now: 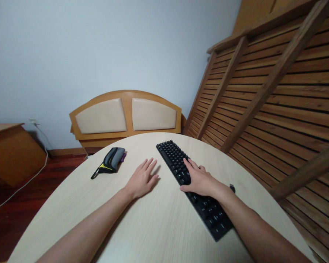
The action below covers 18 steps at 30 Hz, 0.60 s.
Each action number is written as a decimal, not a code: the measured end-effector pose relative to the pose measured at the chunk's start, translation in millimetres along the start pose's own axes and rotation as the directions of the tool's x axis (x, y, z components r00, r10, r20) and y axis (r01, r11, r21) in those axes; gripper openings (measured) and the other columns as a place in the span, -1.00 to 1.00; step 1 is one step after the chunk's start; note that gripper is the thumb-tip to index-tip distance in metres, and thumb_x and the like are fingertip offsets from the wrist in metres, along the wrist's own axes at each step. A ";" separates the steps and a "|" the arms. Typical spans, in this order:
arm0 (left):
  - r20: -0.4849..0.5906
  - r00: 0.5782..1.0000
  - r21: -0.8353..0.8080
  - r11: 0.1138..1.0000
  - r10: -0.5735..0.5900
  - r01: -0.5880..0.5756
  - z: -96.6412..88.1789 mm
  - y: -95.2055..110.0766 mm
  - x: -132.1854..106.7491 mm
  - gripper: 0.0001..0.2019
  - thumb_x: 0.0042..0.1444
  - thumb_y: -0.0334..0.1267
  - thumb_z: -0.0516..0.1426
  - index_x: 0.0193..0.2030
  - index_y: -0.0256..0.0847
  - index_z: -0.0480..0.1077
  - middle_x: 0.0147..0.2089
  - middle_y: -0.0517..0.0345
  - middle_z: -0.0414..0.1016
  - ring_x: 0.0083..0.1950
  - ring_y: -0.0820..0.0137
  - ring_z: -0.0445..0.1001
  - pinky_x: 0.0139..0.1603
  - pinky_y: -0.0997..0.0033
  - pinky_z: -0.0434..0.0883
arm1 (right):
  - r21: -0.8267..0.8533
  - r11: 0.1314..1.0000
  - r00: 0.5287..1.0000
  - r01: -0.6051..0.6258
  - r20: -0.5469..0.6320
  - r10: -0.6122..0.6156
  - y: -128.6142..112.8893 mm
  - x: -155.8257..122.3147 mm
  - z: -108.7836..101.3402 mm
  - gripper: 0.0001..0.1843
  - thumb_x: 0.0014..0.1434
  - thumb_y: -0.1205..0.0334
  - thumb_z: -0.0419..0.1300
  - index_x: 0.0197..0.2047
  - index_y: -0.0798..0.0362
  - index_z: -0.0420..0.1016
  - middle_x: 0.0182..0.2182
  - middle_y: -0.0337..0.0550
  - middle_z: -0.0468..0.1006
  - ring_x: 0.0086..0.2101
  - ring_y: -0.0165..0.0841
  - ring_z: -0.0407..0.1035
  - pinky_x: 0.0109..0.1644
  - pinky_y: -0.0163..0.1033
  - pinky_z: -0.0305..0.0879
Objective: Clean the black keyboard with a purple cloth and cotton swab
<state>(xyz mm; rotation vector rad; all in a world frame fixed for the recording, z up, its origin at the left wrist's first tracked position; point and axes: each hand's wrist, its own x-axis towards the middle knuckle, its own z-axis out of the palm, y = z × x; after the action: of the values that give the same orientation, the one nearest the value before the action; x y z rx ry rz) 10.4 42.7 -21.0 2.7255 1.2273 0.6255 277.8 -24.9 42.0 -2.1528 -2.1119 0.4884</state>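
A black keyboard point(173, 157) lies diagonally on the round light-wood table point(159, 226). My right hand point(199, 179) rests on the middle of the keyboard, fingers curled over its keys and thumb at its near edge. My left hand point(141, 179) lies flat on the bare tabletop just left of the keyboard, fingers apart and holding nothing. A grey and black pouch with yellow trim point(111, 162) sits farther left, about a hand's width beyond my left hand.
A wooden headboard with two beige padded panels point(126, 117) leans on the wall behind the table. A slatted wooden bed frame point(276, 98) stands close on the right. A wooden cabinet point(11, 149) and a white cable point(22, 184) are at the left.
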 end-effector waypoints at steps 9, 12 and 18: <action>-0.151 0.976 0.043 0.987 0.158 -0.153 -17.6 12.8 1.0 -0.43 0.29 -0.06 0.10 0.36 -0.27 0.25 0.40 -0.15 0.29 0.42 0.04 0.24 0.40 -0.08 0.24 | 0.105 0.923 0.899 0.371 0.207 -0.385 16.4 -0.6 -15.5 0.52 -0.23 0.08 0.51 0.55 0.06 -0.42 0.52 0.08 -0.38 0.45 0.05 -0.39 0.48 0.07 -0.25; -0.112 0.973 0.046 0.979 0.203 -0.200 -25.0 19.0 0.7 -0.43 0.26 0.01 0.11 0.33 -0.24 0.29 0.34 -0.11 0.38 0.35 0.06 0.33 0.38 -0.03 0.27 | 0.168 0.899 0.855 0.405 0.277 -0.438 18.0 -2.0 -20.0 0.55 -0.25 0.08 0.53 0.55 0.11 -0.43 0.52 0.13 -0.39 0.46 -0.03 -0.44 0.50 -0.02 -0.31; 0.043 0.987 0.111 0.982 0.152 -0.156 -24.7 19.5 0.7 -0.21 0.18 0.30 0.13 0.43 -0.09 0.20 0.46 -0.10 0.18 0.45 -0.13 0.14 0.41 -0.21 0.13 | 0.109 0.885 0.853 0.452 0.239 -0.465 27.1 -1.3 -7.4 0.53 -0.25 0.14 0.51 0.55 0.03 -0.42 0.52 0.10 -0.28 0.46 -0.02 -0.35 0.49 0.03 -0.19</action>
<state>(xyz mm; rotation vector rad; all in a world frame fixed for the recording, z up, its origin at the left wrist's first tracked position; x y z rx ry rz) 14.5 28.0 6.5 2.9344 1.0838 0.5354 305.8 -26.2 41.7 -1.5358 -2.6082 0.7884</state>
